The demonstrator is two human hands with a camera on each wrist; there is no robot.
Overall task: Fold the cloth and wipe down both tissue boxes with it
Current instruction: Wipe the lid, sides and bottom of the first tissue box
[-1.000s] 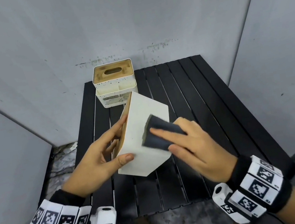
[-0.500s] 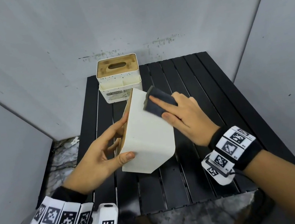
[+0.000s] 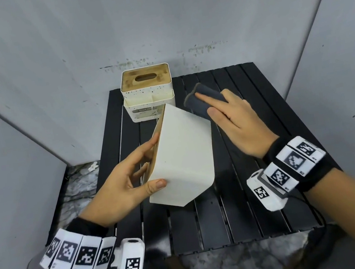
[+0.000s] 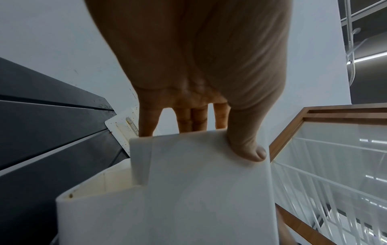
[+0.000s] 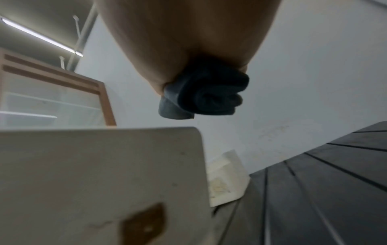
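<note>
My left hand [image 3: 129,177] grips a plain white tissue box [image 3: 182,154] tipped on its side above the black slatted table [image 3: 267,213], thumb on the white face, fingers on the wooden lid side. In the left wrist view the thumb [image 4: 249,145] presses that white box [image 4: 199,190]. My right hand [image 3: 233,120] holds the folded dark grey cloth [image 3: 204,101] just past the box's far right corner, apart from the white face. The right wrist view shows the cloth [image 5: 203,96] bunched under the palm above the box [image 5: 100,174]. A second speckled white tissue box [image 3: 148,92] with a wooden top stands at the table's back.
Grey wall panels close in the table on the left, back and right. The speckled box sits at the back left edge of the table. Bare slats lie to the right [image 3: 259,97] and in front of the held box.
My right hand slid the cloth up the white face from its middle to the far corner and off it. The left hand kept holding the box still.
</note>
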